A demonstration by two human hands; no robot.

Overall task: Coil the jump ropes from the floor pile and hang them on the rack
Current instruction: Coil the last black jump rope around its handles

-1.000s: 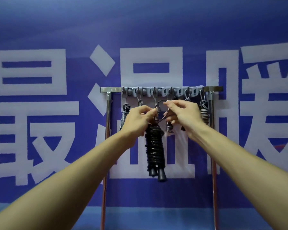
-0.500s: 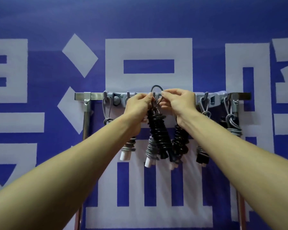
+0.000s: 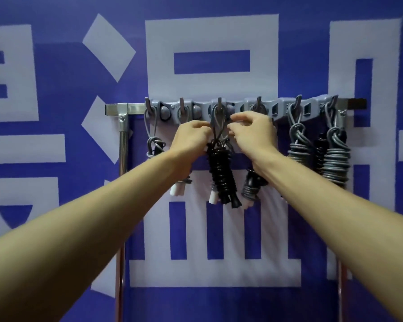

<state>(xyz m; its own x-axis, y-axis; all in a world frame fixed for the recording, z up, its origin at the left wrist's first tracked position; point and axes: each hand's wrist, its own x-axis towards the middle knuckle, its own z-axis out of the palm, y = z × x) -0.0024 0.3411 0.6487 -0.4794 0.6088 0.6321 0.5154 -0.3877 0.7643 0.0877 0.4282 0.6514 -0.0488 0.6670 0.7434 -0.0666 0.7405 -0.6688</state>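
A black coiled jump rope [image 3: 221,173] hangs under the third hook [image 3: 219,105] of the grey hook rack [image 3: 312,108]. Its thin loop [image 3: 218,119] runs up over that hook. My left hand [image 3: 192,138] pinches the loop's lower left side, just above the coil. On the loop's right side, my right hand [image 3: 251,133] has its curled fingertips at the strand. Both forearms reach in from below and hide parts of the ropes behind them.
Several other coiled ropes hang on the rack: a grey one at far left [image 3: 154,145], two thick grey coils at right [image 3: 297,147] [image 3: 335,163], and a grey-black one [image 3: 251,184] beside the black rope. Metal uprights [image 3: 123,145] stand before a blue-and-white banner wall.
The loop, held just above the rack half a second ago, now sits over the third hook. Both hands have dropped a little with it, and the view has moved closer.
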